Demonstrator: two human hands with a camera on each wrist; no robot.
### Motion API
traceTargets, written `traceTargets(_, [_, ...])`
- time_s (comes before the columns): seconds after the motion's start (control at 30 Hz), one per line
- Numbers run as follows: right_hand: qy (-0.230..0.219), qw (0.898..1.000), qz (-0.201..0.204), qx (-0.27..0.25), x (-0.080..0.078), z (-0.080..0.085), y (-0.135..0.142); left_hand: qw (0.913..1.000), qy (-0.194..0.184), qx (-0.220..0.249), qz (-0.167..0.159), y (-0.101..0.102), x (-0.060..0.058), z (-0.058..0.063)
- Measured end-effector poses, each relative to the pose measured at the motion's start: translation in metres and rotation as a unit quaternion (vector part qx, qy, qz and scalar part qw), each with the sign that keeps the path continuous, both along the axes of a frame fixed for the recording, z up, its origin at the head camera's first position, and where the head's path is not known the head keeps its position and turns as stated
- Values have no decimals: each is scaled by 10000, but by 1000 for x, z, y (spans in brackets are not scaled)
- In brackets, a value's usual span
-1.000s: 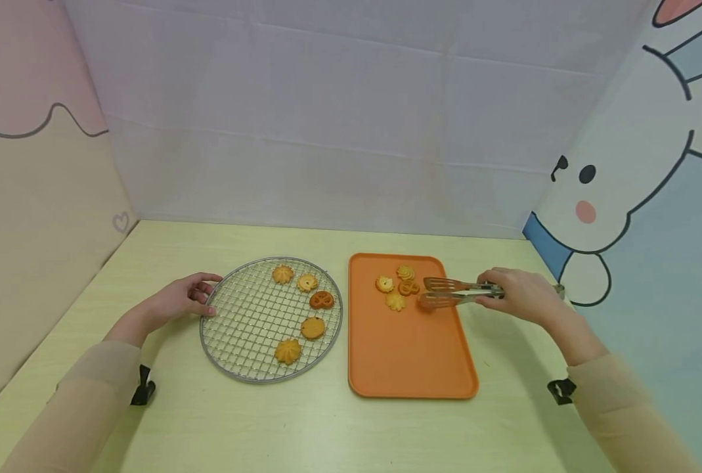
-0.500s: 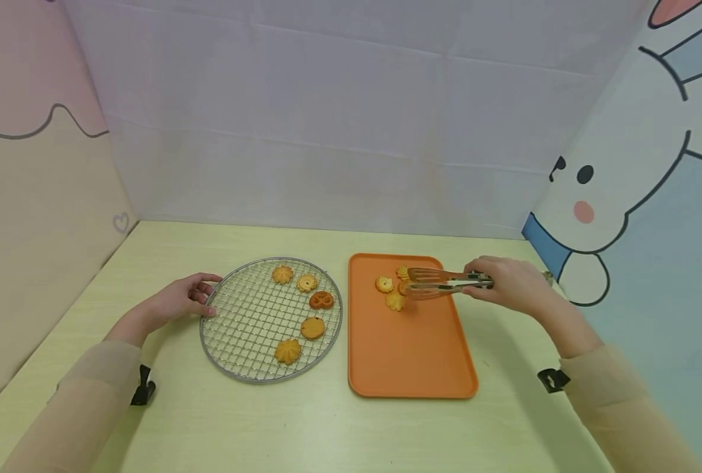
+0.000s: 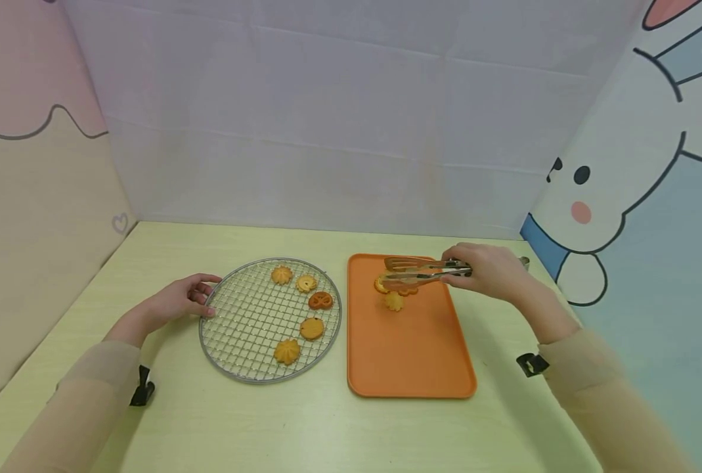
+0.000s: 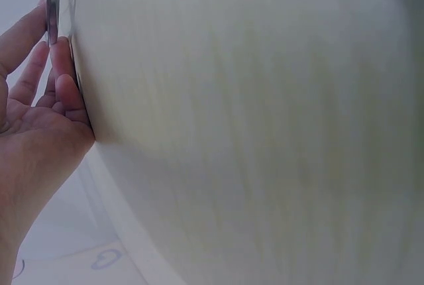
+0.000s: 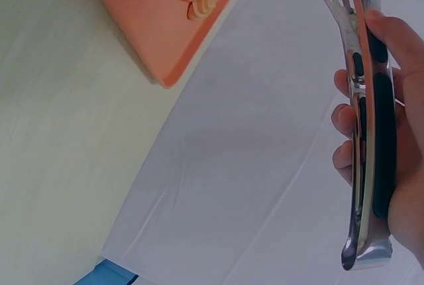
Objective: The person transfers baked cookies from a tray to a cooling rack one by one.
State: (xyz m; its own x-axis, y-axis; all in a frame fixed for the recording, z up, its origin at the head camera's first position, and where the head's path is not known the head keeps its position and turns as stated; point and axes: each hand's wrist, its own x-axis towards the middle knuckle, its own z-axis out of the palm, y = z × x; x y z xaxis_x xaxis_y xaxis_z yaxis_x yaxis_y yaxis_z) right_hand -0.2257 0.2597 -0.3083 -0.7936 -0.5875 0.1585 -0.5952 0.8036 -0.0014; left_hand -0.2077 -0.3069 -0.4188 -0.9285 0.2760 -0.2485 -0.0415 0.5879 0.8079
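My right hand (image 3: pixel 486 269) grips metal tongs (image 3: pixel 427 264) with slotted ends and dark grips, their arms a little apart. Nothing shows between the ends, which overlap the cookies at the top of an orange tray (image 3: pixel 410 355) in the head view. There, a flower-shaped cookie (image 3: pixel 394 301) lies in plain sight, and a round cookie (image 3: pixel 379 284) and a pretzel cookie (image 3: pixel 408 292) are partly covered. The swirl cookie (image 5: pixel 204 1) shows only in the right wrist view. On the left, my left hand (image 3: pixel 179 302) pinches the rim of a round wire cooling rack (image 3: pixel 244 315).
Down the rack's right side runs a curve of several cookies, among them a pretzel cookie (image 3: pixel 320 300) and a flower-shaped one (image 3: pixel 287 351). A pale wall (image 3: pixel 339 131) closes off the table's back. Printed panels stand at both sides.
My right hand has carried the tongs leftward and slightly up in the head view, across the cookies on the tray. My left hand, the rack and the tray have stayed put.
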Motion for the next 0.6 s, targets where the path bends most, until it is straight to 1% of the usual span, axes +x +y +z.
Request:
traceTargets(0.13, [120,9998,149,12,-1,3,-12,10000,-3,5,22,0,0,-1])
traceTargets(0.3, [153,9993,344,-13,-3,5,-29,10000,-30,29,38,-1,0,-2])
traceTargets(0.43, [206,9986,482,1,-7,5,-41,10000,-20,17,32,-1,0,-2])
traceTargets(0.6, [277,9968,746,-110,-9,4,-55,10000,9,6,-14,0,0,-1])
